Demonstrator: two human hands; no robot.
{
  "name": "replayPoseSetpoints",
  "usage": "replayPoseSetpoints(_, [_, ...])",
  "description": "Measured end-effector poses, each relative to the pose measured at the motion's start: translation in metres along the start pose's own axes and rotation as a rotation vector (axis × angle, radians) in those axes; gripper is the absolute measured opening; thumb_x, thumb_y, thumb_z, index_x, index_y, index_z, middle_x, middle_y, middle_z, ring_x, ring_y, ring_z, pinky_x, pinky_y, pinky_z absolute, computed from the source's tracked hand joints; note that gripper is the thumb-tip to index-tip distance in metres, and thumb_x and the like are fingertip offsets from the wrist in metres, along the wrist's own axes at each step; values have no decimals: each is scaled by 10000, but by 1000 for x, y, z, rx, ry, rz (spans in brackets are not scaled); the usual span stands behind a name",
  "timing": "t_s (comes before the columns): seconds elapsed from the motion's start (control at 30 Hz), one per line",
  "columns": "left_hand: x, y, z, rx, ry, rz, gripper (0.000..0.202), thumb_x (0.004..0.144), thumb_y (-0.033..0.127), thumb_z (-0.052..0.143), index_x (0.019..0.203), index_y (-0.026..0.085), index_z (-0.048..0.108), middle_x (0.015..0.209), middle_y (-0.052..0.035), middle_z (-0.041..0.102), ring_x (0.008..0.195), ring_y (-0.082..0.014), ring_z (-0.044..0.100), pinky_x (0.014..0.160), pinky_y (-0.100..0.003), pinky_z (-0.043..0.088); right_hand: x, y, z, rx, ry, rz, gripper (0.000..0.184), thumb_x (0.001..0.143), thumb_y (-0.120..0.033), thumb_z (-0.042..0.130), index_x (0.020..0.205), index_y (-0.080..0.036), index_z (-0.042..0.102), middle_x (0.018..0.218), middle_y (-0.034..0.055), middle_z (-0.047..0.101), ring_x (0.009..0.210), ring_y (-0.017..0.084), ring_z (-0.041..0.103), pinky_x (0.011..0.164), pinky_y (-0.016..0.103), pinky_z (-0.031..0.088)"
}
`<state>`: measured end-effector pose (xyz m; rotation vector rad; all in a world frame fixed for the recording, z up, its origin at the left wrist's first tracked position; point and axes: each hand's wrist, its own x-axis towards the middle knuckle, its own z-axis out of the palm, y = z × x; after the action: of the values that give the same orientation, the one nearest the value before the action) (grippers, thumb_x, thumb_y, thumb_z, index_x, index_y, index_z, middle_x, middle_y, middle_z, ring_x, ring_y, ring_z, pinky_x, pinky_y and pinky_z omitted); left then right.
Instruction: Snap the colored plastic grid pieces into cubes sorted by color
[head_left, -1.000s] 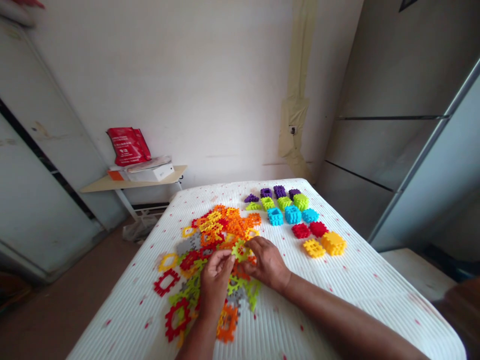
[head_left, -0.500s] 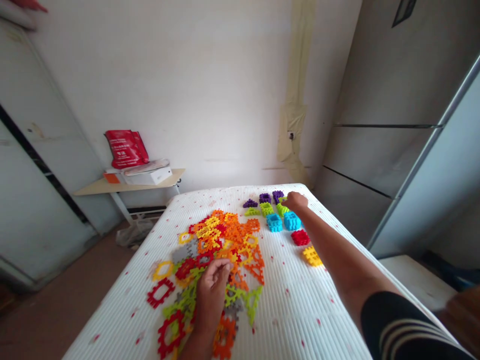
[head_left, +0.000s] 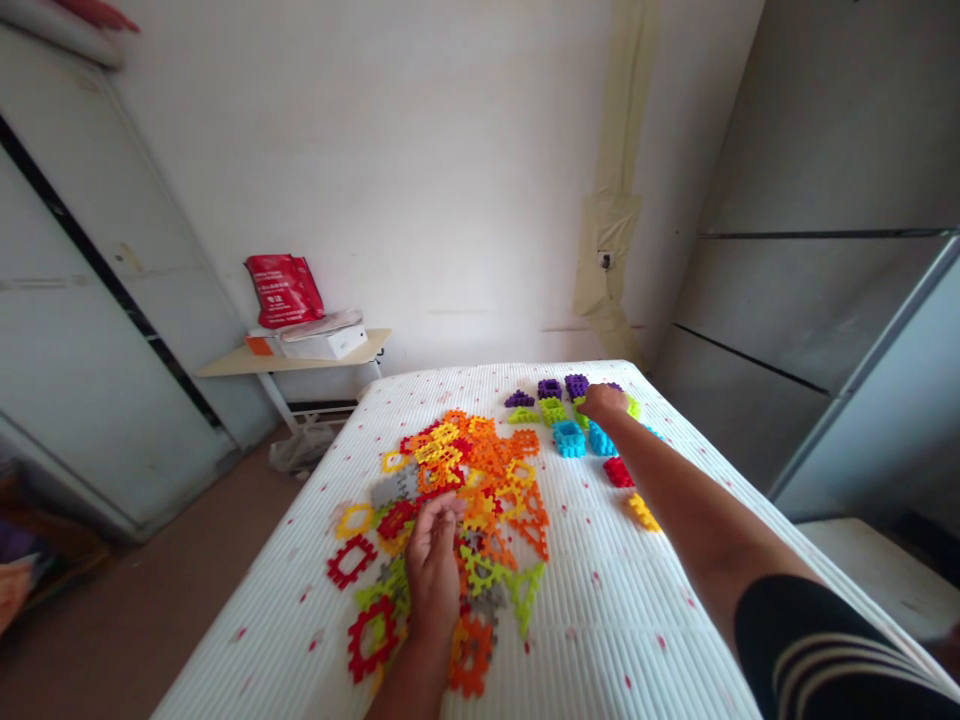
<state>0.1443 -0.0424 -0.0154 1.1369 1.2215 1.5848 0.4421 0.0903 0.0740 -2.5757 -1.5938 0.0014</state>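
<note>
My right hand (head_left: 604,402) reaches to the far right of the bed-like surface, its fingers closed at a lime-green notched building piece (head_left: 580,410) on the green stack; its fingertips are partly hidden. Around it stand purple stacks (head_left: 576,387), another lime-green stack (head_left: 553,410), blue stacks (head_left: 568,438), red pieces (head_left: 618,472) and yellow pieces (head_left: 643,512). My left hand (head_left: 435,565) hovers palm-up over a loose pile of notched pieces (head_left: 491,455), mostly orange, yellow, red, green and grey. Its fingers are loosely bent, with nothing visible in them.
A white ribbed cover (head_left: 585,620) with red dots lies under the pieces. At the back left, a small table (head_left: 225,362) bears a red bag (head_left: 285,290) and a white box (head_left: 330,343). A grey fridge-like cabinet (head_left: 795,300) stands to the right.
The view has turned slightly left, so things appear shifted right. My right hand has come down onto the green stack with the green piece. My left hand stays over the pile.
</note>
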Motion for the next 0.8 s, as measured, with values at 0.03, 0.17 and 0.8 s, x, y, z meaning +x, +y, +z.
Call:
replayPoseSetpoints(0.03, [0, 0, 0, -4, 14, 4, 343, 773, 426, 548, 999, 173, 595, 960, -72, 669, 912, -200, 621, 808, -323, 486, -3, -3, -3, 3, 22, -19, 376, 774, -349, 585, 1085, -140, 620, 1105, 169, 602, 988, 257, 596, 763, 318, 456])
replayPoseSetpoints(0.17, [-1, 4, 1, -16, 48, 26, 328, 789, 390, 529, 1047, 191, 566, 1072, -81, 637, 990, -196, 597, 840, -317, 469, -31, -20, -10, 52, 142, -185, 318, 841, -355, 482, 1088, -201, 610, 1132, 105, 591, 999, 210, 579, 763, 267, 429])
replayPoseSetpoints(0.8, [-13, 20, -3, -23, -44, 277, 295, 864, 365, 451, 1072, 181, 553, 1074, -92, 608, 966, -178, 585, 867, -314, 467, -217, -61, 51, 181, -150, -951, 252, 693, -317, 654, 912, -208, 596, 873, 29, 619, 661, 141, 569, 502, 217, 306])
